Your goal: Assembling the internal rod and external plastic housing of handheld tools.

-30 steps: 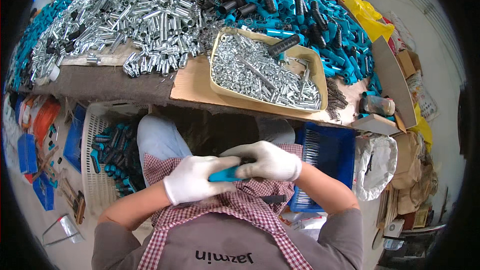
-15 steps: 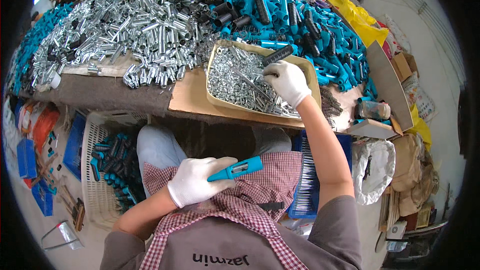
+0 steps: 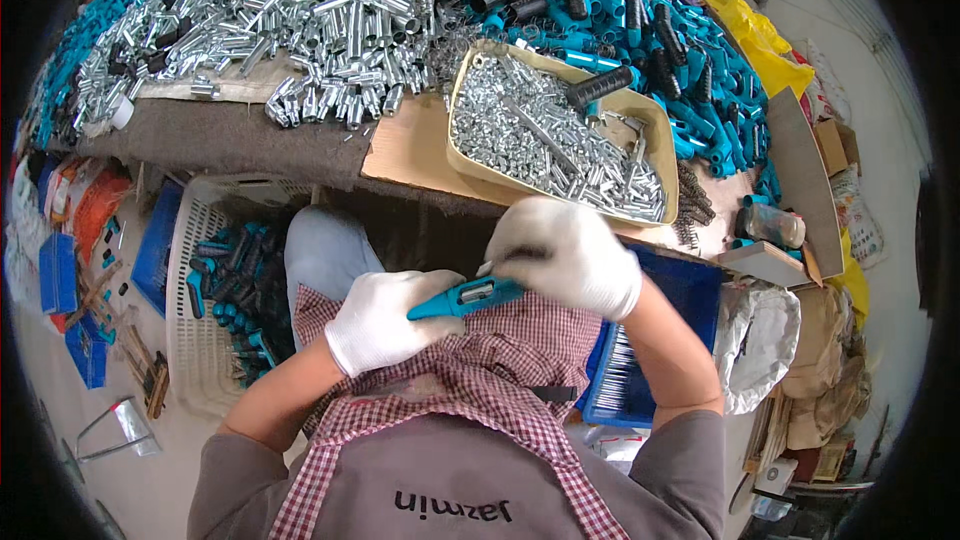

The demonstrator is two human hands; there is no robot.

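Grasped in the white-gloved left hand (image 3: pixel 385 325), a teal tubular plastic handle (image 3: pixel 447 304) sits on the wearer's side of a cream rectangular plastic tray (image 3: pixel 484 172); nearer it, the white-gloved right hand (image 3: pixel 565 252) blurs, its hold unclear.

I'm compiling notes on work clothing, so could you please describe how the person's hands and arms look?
The left hand and right hand wear white, close-fitting gloves ending around the wrists. The forearms are bare below greyish-brown short sleeves.
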